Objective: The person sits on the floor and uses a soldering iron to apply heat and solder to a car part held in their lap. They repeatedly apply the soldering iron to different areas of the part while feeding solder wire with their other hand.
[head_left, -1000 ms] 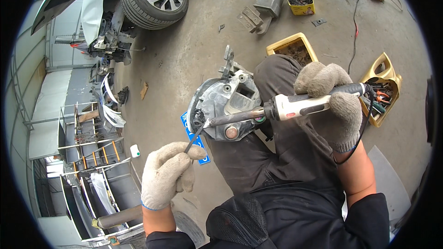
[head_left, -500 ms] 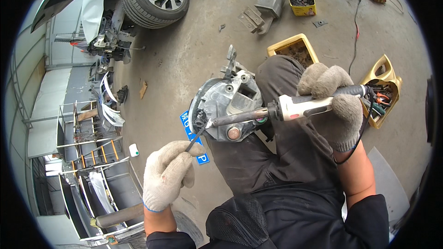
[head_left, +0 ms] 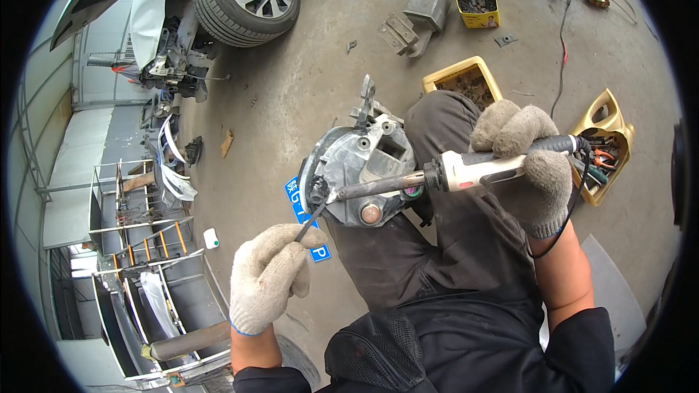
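Note:
A grey car headlight housing (head_left: pixel 357 153) rests against my knees, its back side facing up. My gloved right hand (head_left: pixel 535 167) is wrapped round a white and black plastic-welding hot-air gun (head_left: pixel 466 170), whose long metal nozzle lies across the housing. The nozzle tip is at the housing's left edge, beside a dark fitting. In my gloved left hand (head_left: pixel 269 273) a thin dark rod (head_left: pixel 309 221) is pinched between thumb and fingers. The rod's far end meets the housing edge close to the nozzle tip; whether it touches the nozzle I cannot tell.
A blue plate (head_left: pixel 319 251) lies on the floor under the housing. Yellow containers, one with scraps (head_left: pixel 466 76) and one with pliers and tools (head_left: pixel 604 153), stand at right. A car wheel (head_left: pixel 247 0) is at the far left, metal racks (head_left: pixel 145 247) along the left. The gun's cord (head_left: pixel 575 207) loops past my wrist.
My left hand with the rod has shifted very slightly right. The hot-air gun stays in almost the same place at the housing's edge.

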The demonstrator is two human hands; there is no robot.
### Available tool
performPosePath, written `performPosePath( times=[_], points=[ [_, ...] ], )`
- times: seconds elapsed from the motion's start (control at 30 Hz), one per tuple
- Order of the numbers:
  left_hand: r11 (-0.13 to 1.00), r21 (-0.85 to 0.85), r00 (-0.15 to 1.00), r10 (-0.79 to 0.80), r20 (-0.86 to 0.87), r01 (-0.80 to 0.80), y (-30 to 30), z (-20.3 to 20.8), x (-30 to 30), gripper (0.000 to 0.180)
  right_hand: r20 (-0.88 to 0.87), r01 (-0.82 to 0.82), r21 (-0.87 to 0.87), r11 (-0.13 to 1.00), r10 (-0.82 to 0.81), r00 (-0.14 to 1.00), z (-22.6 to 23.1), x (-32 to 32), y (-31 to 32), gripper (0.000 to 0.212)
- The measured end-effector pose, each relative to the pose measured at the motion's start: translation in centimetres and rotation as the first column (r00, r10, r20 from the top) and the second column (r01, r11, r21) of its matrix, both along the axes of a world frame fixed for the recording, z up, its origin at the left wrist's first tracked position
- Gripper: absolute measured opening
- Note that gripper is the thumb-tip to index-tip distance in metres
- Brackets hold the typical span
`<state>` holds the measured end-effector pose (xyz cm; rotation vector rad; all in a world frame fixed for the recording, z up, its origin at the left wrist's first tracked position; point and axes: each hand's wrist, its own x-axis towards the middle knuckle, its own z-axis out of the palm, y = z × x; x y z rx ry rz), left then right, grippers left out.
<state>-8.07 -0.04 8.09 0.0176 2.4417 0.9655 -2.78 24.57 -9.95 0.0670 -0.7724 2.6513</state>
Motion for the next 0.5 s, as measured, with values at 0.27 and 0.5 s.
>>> performPosePath(
  times=[0.27, 0.5],
  points=[
    [0.998, 0.006, 0.996, -0.067, -0.065, 0.068, -0.4, -0.5, 0.0, 0.023, -0.066, 0.000, -0.013, 1.000, -0.001, 0.998, -0.5, -0.2, 0.0, 0.034],
    [0.987, -0.074, 0.963, -0.158, -0.220, 0.145, -0.3, -1.3, 0.2, 0.025, -0.091, -0.002, 0.011, 1.000, 0.003, 0.996, -0.7, -0.4, 0.3, 0.034]
  ],
)
